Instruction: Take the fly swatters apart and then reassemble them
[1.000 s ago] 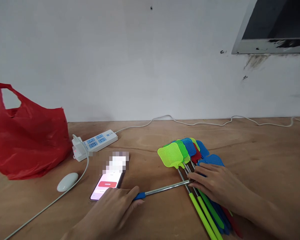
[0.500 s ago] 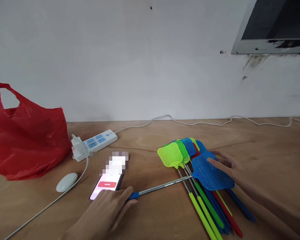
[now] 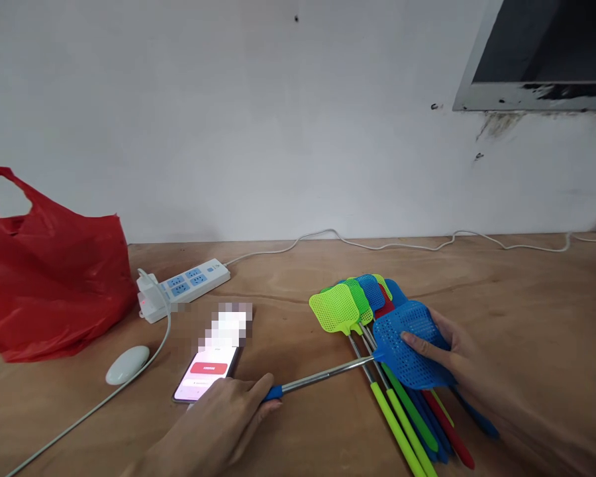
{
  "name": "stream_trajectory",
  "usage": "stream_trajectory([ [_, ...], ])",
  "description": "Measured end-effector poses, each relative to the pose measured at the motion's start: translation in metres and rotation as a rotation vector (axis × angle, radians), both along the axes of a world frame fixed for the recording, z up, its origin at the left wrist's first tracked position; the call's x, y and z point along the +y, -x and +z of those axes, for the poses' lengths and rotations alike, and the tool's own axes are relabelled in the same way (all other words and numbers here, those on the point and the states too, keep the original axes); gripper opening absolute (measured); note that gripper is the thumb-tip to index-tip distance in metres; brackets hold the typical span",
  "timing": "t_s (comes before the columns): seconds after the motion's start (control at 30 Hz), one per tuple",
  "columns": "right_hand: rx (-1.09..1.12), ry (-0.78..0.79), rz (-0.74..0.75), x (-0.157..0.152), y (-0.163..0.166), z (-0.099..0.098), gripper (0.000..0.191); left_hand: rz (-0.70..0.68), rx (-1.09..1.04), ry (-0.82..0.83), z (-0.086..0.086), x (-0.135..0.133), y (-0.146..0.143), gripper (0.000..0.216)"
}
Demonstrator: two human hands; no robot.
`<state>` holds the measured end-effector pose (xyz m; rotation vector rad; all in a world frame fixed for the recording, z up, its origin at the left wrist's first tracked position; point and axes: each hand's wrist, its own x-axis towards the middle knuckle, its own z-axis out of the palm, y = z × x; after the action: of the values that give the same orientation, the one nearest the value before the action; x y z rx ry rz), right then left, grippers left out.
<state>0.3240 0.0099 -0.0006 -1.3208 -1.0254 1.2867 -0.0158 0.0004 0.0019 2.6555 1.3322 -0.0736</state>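
A blue fly swatter (image 3: 411,361) with a metal shaft lies across my view, held between both hands. My left hand (image 3: 228,414) is closed round its blue handle, most of which is hidden in the palm. At the other end, my right hand (image 3: 449,354) grips the perforated head, thumb on top and the fingers mostly hidden behind it. Beneath and beyond the head lies a pile of fly swatters (image 3: 334,309) in yellow-green, green, blue and red, their heads overlapping away from me and their handles fanned towards me.
A lit phone (image 3: 208,368) lies just beyond my left hand. Farther left are a white power strip (image 3: 183,288), a white mouse-shaped object (image 3: 128,365) by a cable, and a red plastic bag (image 3: 54,285). A thin cord (image 3: 372,248) runs along the wall.
My right hand has shifted slightly left, its thumb now farther over the swatter's head. The head has turned a little. My left hand keeps its hold, and the view has moved slightly.
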Motion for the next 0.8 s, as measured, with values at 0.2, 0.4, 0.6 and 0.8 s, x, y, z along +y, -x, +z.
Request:
stream_trajectory([
  [0.2, -0.064, -0.036, 0.025, -0.004, 0.029, 0.004, 0.060, 0.031, 0.116, 0.061, 0.008, 0.003, -0.025, 0.033],
  [0.4, 0.019, 0.047, 0.064, 0.012, 0.031, 0.011, 0.048, 0.080, 0.022, 0.118, 0.004, 0.004, -0.022, 0.038],
  [0.6, 0.178, 0.108, 0.069, 0.035, 0.019, 0.024, 0.038, 0.162, -0.130, 0.076, -0.010, 0.004, -0.022, 0.053],
  [0.8, 0.186, 0.024, 0.080, 0.044, 0.021, 0.017, 0.035, 0.322, -0.020, 0.001, -0.014, 0.015, -0.034, 0.058],
])
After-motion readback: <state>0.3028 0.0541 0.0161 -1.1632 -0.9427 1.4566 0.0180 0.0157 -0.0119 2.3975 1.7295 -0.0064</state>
